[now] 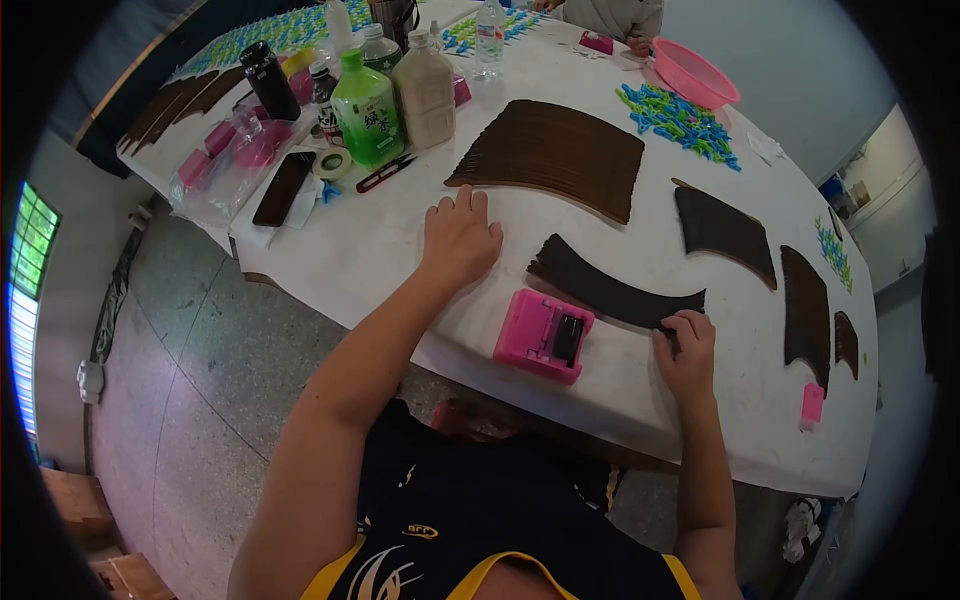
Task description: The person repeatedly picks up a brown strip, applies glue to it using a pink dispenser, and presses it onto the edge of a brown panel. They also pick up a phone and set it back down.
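Observation:
My left hand (462,238) rests palm down on the white table with its fingers apart, just below the left corner of a large fanned stack of brown strips (560,155). My right hand (686,345) has its thumb and fingers closed at the right end of a black, curved row of strips (610,292); the fingertips touch its lower edge. Between my hands, near the table's front edge, sits a pink device (545,336) with a black part on it.
Bottles (368,110), a phone (284,188), a tape roll (332,163) and a cutter (386,173) lie at left. Blue and green clips (680,125), a pink basin (695,73) and dark stacks (725,232) are at right. A person's hand (640,46) shows at the far side.

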